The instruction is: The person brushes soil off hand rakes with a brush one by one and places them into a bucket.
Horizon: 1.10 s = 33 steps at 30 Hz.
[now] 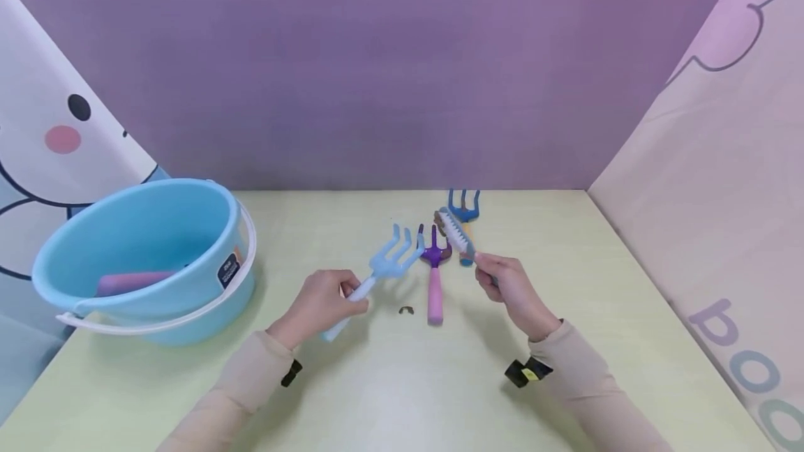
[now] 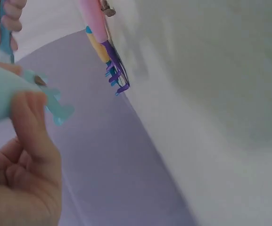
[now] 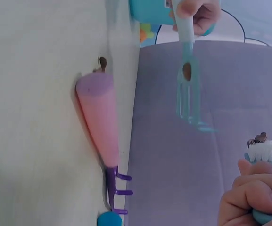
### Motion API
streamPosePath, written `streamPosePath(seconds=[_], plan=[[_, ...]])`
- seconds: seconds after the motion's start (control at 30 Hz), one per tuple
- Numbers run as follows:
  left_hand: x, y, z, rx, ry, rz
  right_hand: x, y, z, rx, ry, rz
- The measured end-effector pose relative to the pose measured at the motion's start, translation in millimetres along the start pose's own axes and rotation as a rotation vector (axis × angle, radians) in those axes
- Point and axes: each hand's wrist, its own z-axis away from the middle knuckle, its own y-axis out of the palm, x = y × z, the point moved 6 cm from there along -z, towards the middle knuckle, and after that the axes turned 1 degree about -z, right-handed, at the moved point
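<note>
My left hand (image 1: 319,304) holds a light blue hand rake (image 1: 387,266) by its handle, tines pointing up and away, above the table. A brown spot (image 3: 187,71) marks the rake's head in the right wrist view. In my right hand (image 1: 514,291) is a small brush (image 1: 456,234) with white bristles and a blue back, gripped by its handle. Brown bits (image 3: 260,138) cling to the bristles. Between my hands a purple hand rake with a pink handle (image 1: 435,295) lies on the table. Behind the brush lies a blue rake with a yellow handle (image 1: 463,213), partly hidden.
On the left stands a light blue bucket (image 1: 147,194) with a white carrying handle and a pink object (image 1: 133,282) inside. A small brown piece (image 1: 406,310) lies on the table near the pink handle. A purple backdrop (image 1: 402,89) rises along the table's far edge.
</note>
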Motion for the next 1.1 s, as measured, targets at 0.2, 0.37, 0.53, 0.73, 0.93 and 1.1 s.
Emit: streamPosePath(seconds=[0.2, 0.37, 0.53, 0.73, 0.93, 1.1], plan=[[18.8, 1.6, 3.3, 0.111, -0.065, 0.354, -1, -9, 1.0, -0.017, 0.004, -0.028], [19.1, -2.3, 9.0, 0.158, -0.036, 0.586, -3, -7, -0.2, -0.009, 0.014, -0.026], [10.3, -6.1, 14.6, 0.197, 0.004, 0.791, 0, -3, -2.1, -0.007, -0.004, -0.031], [1.3, -5.7, 20.9, 0.263, 0.028, 0.970, 2, 0, -1.7, -0.027, -0.010, -0.015], [-17.2, -2.0, 27.5, 0.393, 0.091, 1.255, 7, 4, 1.2, -0.032, -0.024, -0.029], [-33.3, 5.0, 28.0, 0.543, 0.121, 1.579, 13, 10, 4.6, -0.061, -0.063, -0.042]])
